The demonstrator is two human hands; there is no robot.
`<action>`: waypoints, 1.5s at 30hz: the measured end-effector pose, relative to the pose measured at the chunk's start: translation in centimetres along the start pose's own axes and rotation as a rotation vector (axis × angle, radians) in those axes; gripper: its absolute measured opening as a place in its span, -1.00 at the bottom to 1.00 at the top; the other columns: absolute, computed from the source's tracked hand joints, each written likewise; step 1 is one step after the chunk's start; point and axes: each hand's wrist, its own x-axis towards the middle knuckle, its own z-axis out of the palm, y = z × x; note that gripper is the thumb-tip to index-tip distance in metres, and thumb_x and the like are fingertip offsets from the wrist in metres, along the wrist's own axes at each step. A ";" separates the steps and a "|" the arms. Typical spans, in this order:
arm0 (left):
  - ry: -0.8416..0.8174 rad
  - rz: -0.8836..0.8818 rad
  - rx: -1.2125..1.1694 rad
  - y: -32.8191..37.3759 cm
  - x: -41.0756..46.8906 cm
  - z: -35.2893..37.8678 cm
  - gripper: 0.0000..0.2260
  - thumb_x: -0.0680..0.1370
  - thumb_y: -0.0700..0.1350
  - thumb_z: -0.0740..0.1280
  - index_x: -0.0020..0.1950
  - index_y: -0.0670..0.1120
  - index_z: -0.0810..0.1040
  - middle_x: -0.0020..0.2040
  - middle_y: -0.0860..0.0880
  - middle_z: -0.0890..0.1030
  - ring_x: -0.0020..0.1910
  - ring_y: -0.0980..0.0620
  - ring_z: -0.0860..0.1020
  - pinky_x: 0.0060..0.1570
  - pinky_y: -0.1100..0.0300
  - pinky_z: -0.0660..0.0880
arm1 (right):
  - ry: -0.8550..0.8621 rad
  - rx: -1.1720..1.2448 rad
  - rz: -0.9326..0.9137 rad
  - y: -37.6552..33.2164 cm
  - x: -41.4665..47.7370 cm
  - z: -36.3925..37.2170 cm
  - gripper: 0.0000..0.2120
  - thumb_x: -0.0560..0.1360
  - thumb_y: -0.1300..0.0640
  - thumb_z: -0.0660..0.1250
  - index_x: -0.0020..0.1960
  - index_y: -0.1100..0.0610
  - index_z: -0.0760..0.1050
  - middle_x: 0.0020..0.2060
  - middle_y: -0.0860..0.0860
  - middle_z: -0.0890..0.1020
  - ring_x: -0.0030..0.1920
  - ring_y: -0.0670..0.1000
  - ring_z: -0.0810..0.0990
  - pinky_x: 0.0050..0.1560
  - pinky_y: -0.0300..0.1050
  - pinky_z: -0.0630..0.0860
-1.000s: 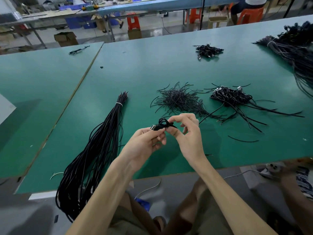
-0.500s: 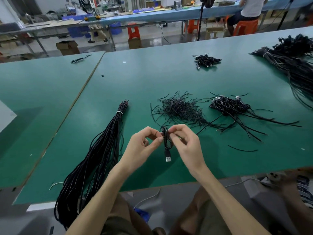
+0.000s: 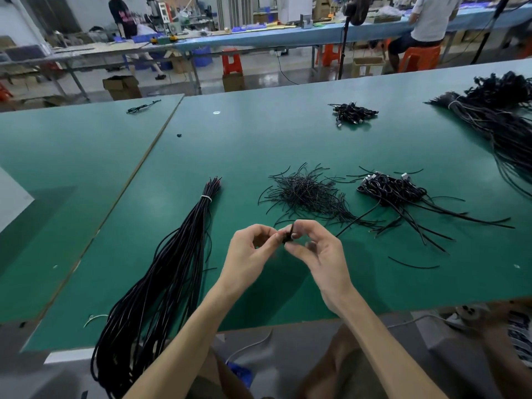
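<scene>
Pinching small black cable bundle (image 3: pixel 288 237) (mostly hidden), left hand (image 3: pixel 250 256), right hand (image 3: pixel 318 250).

We see a tied cable bundle (image 3: pixel 161 269) on the green bench (image 3: pixel 259 145), with a heap of short ties (image 3: pixel 308 194) and a pile of coiled cables (image 3: pixel 391 191) nearby.

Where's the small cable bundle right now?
Head view, centre: the small cable bundle is pinched between the left hand and right hand, just nearer than the loose wire ties.

Green worktables (image 3: pixel 288 139) fill the foreground, with a blue bench (image 3: pixel 259 36), orange stools (image 3: pixel 231 63) and cardboard boxes (image 3: pixel 122 87) on a shiny floor (image 3: pixel 267 78) behind.
</scene>
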 end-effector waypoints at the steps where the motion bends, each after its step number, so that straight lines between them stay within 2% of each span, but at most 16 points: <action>1: 0.003 -0.014 -0.038 0.0 0.0 0.0 -0.82 0.58 -0.04 0.44 -0.05 -0.15 0.68 -0.32 -0.01 0.65 -0.33 0.11 0.56 -0.21 0.21 0.50 | -0.015 -0.008 -0.009 0.1 0.0 0.0 -0.65 0.46 0.42 0.47 -0.05 -0.05 0.61 0.00 -0.02 0.72 -0.02 -0.07 0.58 -0.04 0.01 0.37; 4: 0.014 -0.041 -0.117 0.0 0.0 -0.1 -0.79 0.56 0.00 0.45 -0.05 -0.15 0.70 -0.30 -0.05 0.66 -0.30 0.09 0.58 -0.18 0.23 0.52 | -0.036 -0.056 -0.036 0.3 0.0 0.1 -0.64 0.46 0.39 0.48 -0.07 -0.09 0.62 0.03 -0.05 0.71 0.09 0.09 0.57 0.00 0.04 0.42; 6: 0.064 -0.023 -0.103 -0.1 0.0 -0.1 -0.87 0.58 -0.08 0.45 -0.06 -0.14 0.69 -0.27 -0.07 0.68 -0.30 0.07 0.59 -0.16 0.19 0.54 | -0.035 -0.078 -0.034 0.5 0.0 0.2 -0.68 0.48 0.34 0.49 -0.06 -0.10 0.65 0.10 -0.09 0.64 0.09 0.03 0.55 0.02 -0.01 0.49; 8: 0.135 0.017 -0.044 -0.5 -0.1 0.0 -0.94 0.60 -0.15 0.44 -0.07 -0.07 0.66 -0.24 -0.02 0.69 -0.28 0.05 0.62 -0.16 0.15 0.55 | -0.008 -0.026 0.021 0.5 0.0 0.1 -0.80 0.53 0.24 0.47 -0.06 -0.07 0.69 0.09 -0.05 0.55 -0.02 -0.06 0.53 0.00 -0.07 0.54; 11: 0.217 0.101 0.132 -0.9 -0.4 -0.1 -0.92 0.62 -0.10 0.42 -0.05 0.07 0.61 -0.17 0.17 0.66 -0.21 0.18 0.60 -0.17 0.40 0.43 | -0.045 0.092 0.095 0.1 -0.1 0.1 -0.87 0.56 0.10 0.34 -0.02 0.05 0.67 -0.13 0.03 0.60 -0.20 0.00 0.52 -0.21 -0.14 0.46; 14: 0.244 0.168 0.262 -1.0 -0.8 -0.1 -0.91 0.61 -0.07 0.42 -0.02 0.12 0.57 -0.11 0.23 0.63 -0.06 0.21 0.59 -0.09 0.49 0.38 | -0.084 0.080 0.129 0.1 -0.3 0.3 -0.79 0.59 0.03 0.42 0.03 0.18 0.55 -0.19 0.08 0.71 -0.17 0.00 0.66 -0.23 -0.18 0.52; 17: 0.242 0.177 0.286 -0.9 -1.0 -0.1 -0.91 0.61 -0.06 0.41 -0.02 0.14 0.56 -0.06 0.24 0.63 -0.02 0.19 0.59 -0.09 0.49 0.37 | -0.120 0.034 0.161 0.1 -0.3 0.3 -0.77 0.55 0.10 0.49 0.10 0.16 0.53 -0.12 0.09 0.75 -0.09 -0.01 0.72 -0.14 -0.24 0.57; 21: 0.234 0.154 0.213 -0.3 -1.4 0.0 -0.90 0.62 -0.08 0.41 -0.04 0.13 0.59 -0.11 0.24 0.65 -0.13 0.24 0.58 -0.19 0.48 0.37 | -0.145 -0.009 0.150 0.3 -0.2 0.2 -0.76 0.51 0.19 0.52 0.14 0.07 0.59 -0.04 -0.06 0.75 0.02 -0.08 0.72 0.09 -0.27 0.58; 26: 0.215 0.096 0.036 0.6 -1.9 0.6 -0.93 0.60 -0.12 0.44 -0.08 0.01 0.66 -0.21 0.18 0.67 -0.31 0.30 0.50 -0.27 0.45 0.38 | -0.008 -0.097 0.094 0.7 -0.3 0.3 -0.74 0.43 0.27 0.57 -0.01 -0.03 0.65 -0.05 -0.07 0.66 0.00 -0.11 0.62 0.02 -0.21 0.60; 28: 0.157 0.059 -0.042 1.0 -2.2 0.8 -0.92 0.59 -0.13 0.45 -0.09 -0.01 0.68 -0.21 0.12 0.69 -0.26 0.25 0.55 -0.20 0.41 0.41 | 0.058 -0.050 0.097 0.7 -0.2 0.2 -0.74 0.41 0.32 0.56 -0.05 0.00 0.65 -0.05 0.06 0.61 -0.04 -0.08 0.56 0.02 -0.17 0.61; 30: 0.107 0.038 -0.063 1.3 -2.6 0.9 -0.93 0.59 -0.13 0.45 -0.09 -0.03 0.69 -0.19 0.06 0.71 -0.20 0.13 0.61 -0.16 0.33 0.45 | 0.035 0.024 0.063 0.7 -0.1 0.2 -0.78 0.44 0.40 0.51 -0.05 0.11 0.64 -0.08 0.17 0.61 -0.07 0.06 0.56 0.04 -0.07 0.63; 33: 0.084 -0.015 -0.119 1.6 -3.0 0.9 -0.94 0.58 -0.14 0.46 -0.08 -0.08 0.71 -0.18 0.00 0.72 -0.18 0.04 0.61 -0.08 0.15 0.54 | 0.030 0.045 0.009 0.6 -0.2 0.2 -0.72 0.44 0.48 0.44 -0.05 0.11 0.64 -0.13 0.06 0.67 -0.09 0.07 0.61 -0.04 -0.10 0.63; 37: 0.040 -0.118 -0.224 1.4 -3.6 1.0 -0.92 0.58 -0.14 0.47 -0.08 -0.13 0.71 -0.25 0.01 0.67 -0.25 0.13 0.51 -0.18 0.26 0.47 | 0.067 0.044 0.034 0.4 -0.2 0.0 -0.72 0.41 0.37 0.45 -0.08 0.00 0.69 -0.12 -0.02 0.70 -0.25 -0.10 0.54 -0.26 -0.15 0.49; 40: -0.009 -0.167 -0.253 1.1 -3.7 1.3 -0.91 0.58 -0.15 0.46 -0.07 -0.16 0.71 -0.27 0.00 0.66 -0.28 0.13 0.52 -0.21 0.28 0.46 | 0.082 0.007 0.047 0.5 -0.1 -0.1 -0.71 0.46 0.36 0.47 -0.07 -0.04 0.71 -0.11 -0.02 0.71 -0.21 -0.08 0.52 -0.16 -0.03 0.44; 42: -0.011 -0.173 -0.233 0.8 -3.5 1.1 -0.91 0.58 -0.14 0.47 -0.09 -0.14 0.71 -0.28 0.04 0.66 -0.29 0.13 0.53 -0.22 0.31 0.46 | 0.066 0.021 0.025 0.4 -0.2 -0.1 -0.70 0.52 0.37 0.41 -0.06 -0.03 0.71 -0.08 -0.03 0.73 -0.16 0.01 0.60 -0.08 0.03 0.54; 45: 0.024 -0.144 -0.153 0.3 -3.0 0.4 -0.92 0.57 -0.12 0.48 -0.11 -0.10 0.71 -0.31 0.08 0.65 -0.32 0.17 0.53 -0.25 0.34 0.45 | 0.010 0.092 -0.005 -0.1 -0.3 0.0 -0.76 0.58 0.30 0.34 0.02 0.03 0.71 0.03 0.02 0.75 0.10 0.12 0.68 0.17 -0.06 0.61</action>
